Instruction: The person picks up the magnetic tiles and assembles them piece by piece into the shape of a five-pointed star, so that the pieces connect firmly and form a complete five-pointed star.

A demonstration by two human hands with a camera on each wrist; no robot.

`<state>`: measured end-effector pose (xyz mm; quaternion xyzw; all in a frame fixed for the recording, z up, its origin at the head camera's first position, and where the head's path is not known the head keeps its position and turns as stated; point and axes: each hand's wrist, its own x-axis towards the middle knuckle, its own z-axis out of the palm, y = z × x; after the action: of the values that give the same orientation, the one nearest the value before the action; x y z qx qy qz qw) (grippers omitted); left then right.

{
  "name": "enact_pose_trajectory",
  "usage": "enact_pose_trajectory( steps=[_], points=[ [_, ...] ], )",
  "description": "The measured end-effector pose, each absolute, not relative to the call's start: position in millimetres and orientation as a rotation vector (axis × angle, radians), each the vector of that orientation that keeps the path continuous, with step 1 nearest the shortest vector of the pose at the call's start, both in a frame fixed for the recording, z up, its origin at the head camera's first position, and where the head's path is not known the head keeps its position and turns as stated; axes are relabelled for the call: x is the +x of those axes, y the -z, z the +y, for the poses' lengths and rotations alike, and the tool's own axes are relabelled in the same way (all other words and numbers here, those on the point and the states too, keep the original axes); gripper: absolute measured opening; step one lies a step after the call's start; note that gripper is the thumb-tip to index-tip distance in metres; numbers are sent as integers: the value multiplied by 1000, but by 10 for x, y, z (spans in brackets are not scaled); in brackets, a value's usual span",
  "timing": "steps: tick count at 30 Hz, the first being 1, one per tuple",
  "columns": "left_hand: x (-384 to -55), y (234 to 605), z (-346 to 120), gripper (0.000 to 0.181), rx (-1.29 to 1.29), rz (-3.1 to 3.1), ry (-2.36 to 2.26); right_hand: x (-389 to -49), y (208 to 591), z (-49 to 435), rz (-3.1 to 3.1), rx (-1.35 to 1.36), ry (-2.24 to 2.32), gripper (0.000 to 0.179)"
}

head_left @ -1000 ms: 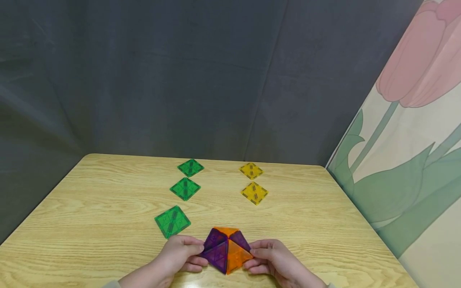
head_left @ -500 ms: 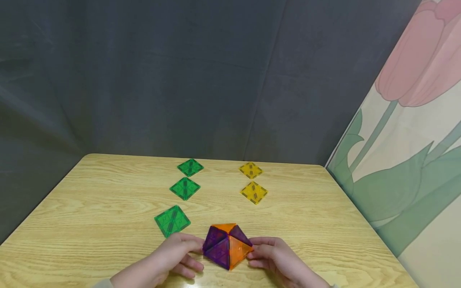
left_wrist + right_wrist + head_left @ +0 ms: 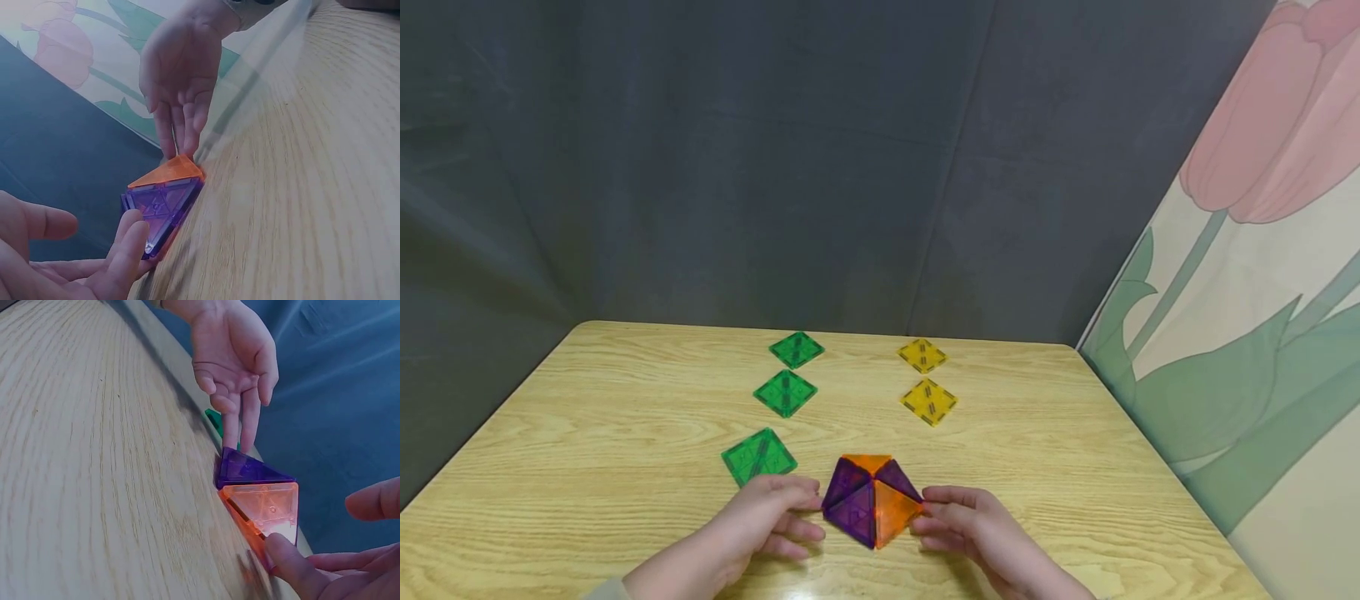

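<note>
A low dome of purple and orange triangular magnetic tiles (image 3: 852, 510) stands on the table near its front, the triangles meeting at a raised centre point. My left hand (image 3: 767, 521) is at its left corner with loosely extended fingers, fingertips right at a purple tile (image 3: 164, 209). At the opposite corner my right hand (image 3: 966, 529) touches the orange tile (image 3: 269, 509) with relaxed fingers. In both wrist views each thumb stands off from the tiles. The dome's inside is hidden.
Three green square tiles (image 3: 786, 393) lie flat in a column on the left, the nearest (image 3: 758, 457) just beyond my left hand. Two yellow square tiles (image 3: 929, 402) lie farther back right. A dark curtain (image 3: 760, 167) hangs behind the wooden table (image 3: 587, 433); a tulip-patterned wall (image 3: 1247, 333) stands right.
The dome has slid a little away from me across the table, both hands moving with it. My left hand's fingers have loosened and spread from their earlier hold at its side.
</note>
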<state>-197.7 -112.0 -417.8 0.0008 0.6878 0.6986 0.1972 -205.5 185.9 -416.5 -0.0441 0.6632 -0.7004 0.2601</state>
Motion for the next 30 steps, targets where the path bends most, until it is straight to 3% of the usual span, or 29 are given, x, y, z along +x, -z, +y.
enact_pose_trajectory(
  steps=[18, 30],
  points=[
    [-1878, 4174, -1215, 69, 92, 1889, -1954, -2029, 4023, 1862, 1923, -193, 1763, 53],
    [-1943, 3845, -1757, 55, -137, 2062, -2106, -2121, 3481, 1515, 1811, -405, 1873, 55]
  ],
)
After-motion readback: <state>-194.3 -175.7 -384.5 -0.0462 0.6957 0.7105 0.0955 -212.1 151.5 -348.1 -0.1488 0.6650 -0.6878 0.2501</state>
